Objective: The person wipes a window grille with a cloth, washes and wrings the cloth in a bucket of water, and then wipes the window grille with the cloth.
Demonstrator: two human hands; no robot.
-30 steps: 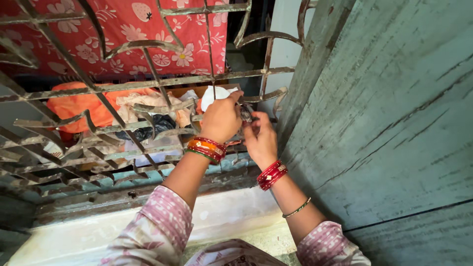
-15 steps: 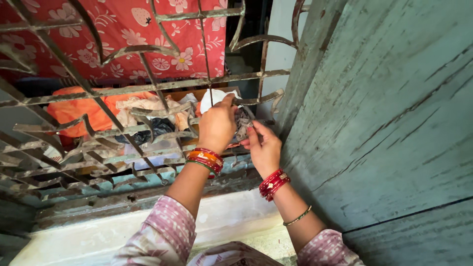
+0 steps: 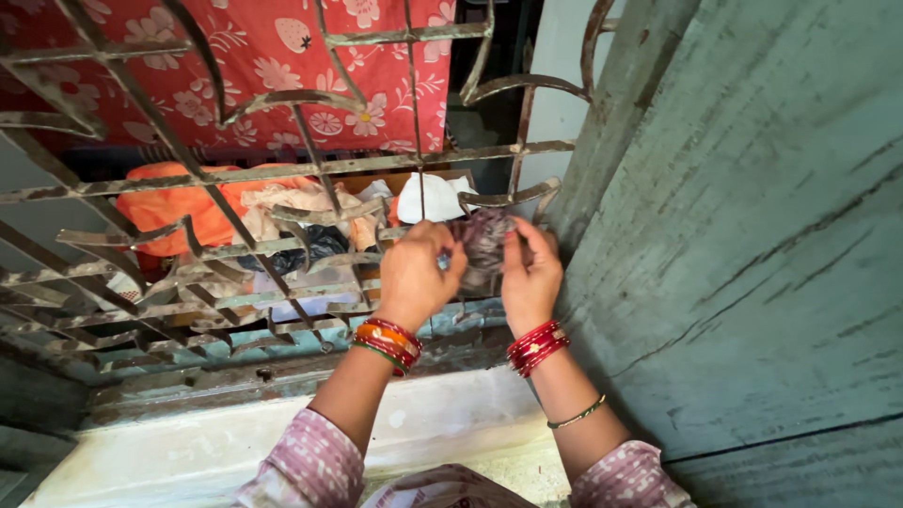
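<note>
Hands meet at the grille (image 3: pixel 282 169) — my left hand (image 3: pixel 414 275) and right hand (image 3: pixel 530 273) both pinch a dark cloth (image 3: pixel 482 246), green shutter (image 3: pixel 752 235) at three o'clock.

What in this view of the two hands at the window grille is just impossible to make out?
- Head view: what the dark crumpled thing between the left hand and right hand is; the fingers cover much of it.
- The fingertips' grip: curled out of sight.
- The heap behind the metal grille: orange cloth and white object are partly crossed by bars.
- The green shutter: cut off by the right edge.
</note>
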